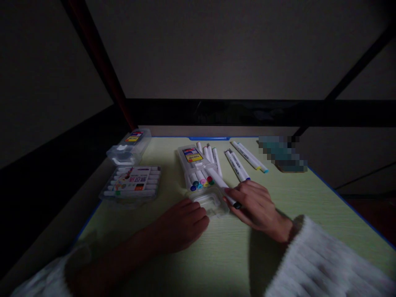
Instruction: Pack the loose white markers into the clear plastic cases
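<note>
A clear plastic marker case (193,163) lies open in the middle of the pale green table (222,251), with several white markers with coloured caps inside. Its hinged lid (210,202) hangs open toward me. My left hand (182,225) rests curled beside the lid, fingertips touching its near left edge. My right hand (258,206) pinches a white marker with a black end (224,187), whose far end lies at the case. More loose markers (210,154) lie just beyond the case.
Two more clear marker cases sit at the left, one flat (133,183) and one behind it (130,148). Several loose white markers (244,161) lie at the back right, near a blurred dark object (283,154). The table edge is blue.
</note>
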`<state>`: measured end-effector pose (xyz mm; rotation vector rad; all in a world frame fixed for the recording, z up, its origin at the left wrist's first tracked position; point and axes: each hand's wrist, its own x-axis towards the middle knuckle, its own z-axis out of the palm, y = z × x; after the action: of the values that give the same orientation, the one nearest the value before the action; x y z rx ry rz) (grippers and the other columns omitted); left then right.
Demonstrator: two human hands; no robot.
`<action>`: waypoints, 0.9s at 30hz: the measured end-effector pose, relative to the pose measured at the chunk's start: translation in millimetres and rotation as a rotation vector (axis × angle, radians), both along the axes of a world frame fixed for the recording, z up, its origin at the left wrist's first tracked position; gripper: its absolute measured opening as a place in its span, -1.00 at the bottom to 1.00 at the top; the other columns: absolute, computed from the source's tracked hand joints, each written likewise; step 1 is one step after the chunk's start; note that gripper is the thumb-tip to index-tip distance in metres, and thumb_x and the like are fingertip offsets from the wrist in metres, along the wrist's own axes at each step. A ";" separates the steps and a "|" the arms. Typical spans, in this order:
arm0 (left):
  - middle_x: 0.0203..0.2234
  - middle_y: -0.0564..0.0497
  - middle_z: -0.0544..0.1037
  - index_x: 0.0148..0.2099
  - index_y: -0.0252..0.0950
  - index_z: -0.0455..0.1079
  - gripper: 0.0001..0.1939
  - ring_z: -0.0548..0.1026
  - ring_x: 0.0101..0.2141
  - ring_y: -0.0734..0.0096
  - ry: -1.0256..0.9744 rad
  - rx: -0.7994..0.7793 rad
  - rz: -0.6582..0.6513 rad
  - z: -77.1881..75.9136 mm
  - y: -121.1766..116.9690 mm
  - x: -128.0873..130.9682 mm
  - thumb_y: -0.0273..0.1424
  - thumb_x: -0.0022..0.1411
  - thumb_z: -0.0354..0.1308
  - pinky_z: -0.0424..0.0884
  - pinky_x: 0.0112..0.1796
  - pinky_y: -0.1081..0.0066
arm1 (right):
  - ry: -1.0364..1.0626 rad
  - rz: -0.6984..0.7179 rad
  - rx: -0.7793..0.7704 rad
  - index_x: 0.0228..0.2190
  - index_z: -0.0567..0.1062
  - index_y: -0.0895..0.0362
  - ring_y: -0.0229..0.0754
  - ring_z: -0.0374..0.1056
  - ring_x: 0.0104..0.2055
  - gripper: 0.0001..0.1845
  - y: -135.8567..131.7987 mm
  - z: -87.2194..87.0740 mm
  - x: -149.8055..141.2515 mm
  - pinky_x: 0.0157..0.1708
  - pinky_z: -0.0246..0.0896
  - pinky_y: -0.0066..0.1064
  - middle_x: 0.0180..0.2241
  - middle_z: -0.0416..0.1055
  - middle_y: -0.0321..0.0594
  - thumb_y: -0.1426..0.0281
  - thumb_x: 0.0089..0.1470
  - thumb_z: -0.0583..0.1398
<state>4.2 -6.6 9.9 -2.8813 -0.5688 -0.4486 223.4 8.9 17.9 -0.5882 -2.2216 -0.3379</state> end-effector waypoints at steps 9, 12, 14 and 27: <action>-0.49 0.07 0.36 -0.37 -0.33 0.25 -0.91 0.25 -0.43 0.43 -0.019 0.006 0.005 -0.3 -0.2 1.1 -0.52 0.20 -0.02 0.10 -0.34 0.40 | -0.003 0.004 -0.017 -0.25 0.31 0.22 -0.25 0.14 -0.55 -0.84 -0.3 -0.2 -0.6 -0.55 0.10 -0.42 -0.61 0.27 -0.27 0.47 0.06 0.07; -0.48 0.06 0.37 -0.38 -0.32 0.24 -0.89 0.25 -0.42 0.44 -0.011 -0.008 0.001 -0.7 -0.4 0.8 -0.53 0.20 -0.03 0.12 -0.32 0.40 | 0.000 0.011 -0.014 -0.26 0.31 0.22 -0.25 0.14 -0.56 -0.85 -0.7 1.1 -1.6 -0.56 0.09 -0.42 -0.62 0.26 -0.28 0.48 0.06 0.06; -0.48 0.06 0.37 -0.39 -0.32 0.24 -0.88 0.25 -0.42 0.44 -0.007 -0.017 0.001 -0.7 -0.6 0.6 -0.52 0.21 -0.04 0.13 -0.31 0.39 | 0.003 0.012 -0.013 -0.27 0.31 0.22 -0.25 0.14 -0.56 -0.86 -0.9 2.2 -2.4 -0.56 0.09 -0.42 -0.62 0.26 -0.28 0.48 0.06 0.06; -0.43 0.01 0.41 -0.31 -0.33 0.28 -0.90 0.32 -0.39 0.39 -0.048 0.009 0.035 2.2 -2.6 0.6 -0.49 0.20 -0.06 0.22 -0.31 0.36 | -0.021 -0.002 0.016 -0.32 0.32 0.22 -0.26 0.12 -0.59 -0.90 -1.4 4.2 -3.4 -0.57 0.08 -0.43 -0.65 0.26 -0.28 0.51 0.07 0.04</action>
<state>4.8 -9.2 12.1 -2.8547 -0.6216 -0.5149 220.0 7.5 22.1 -0.5805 -2.2362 -0.3640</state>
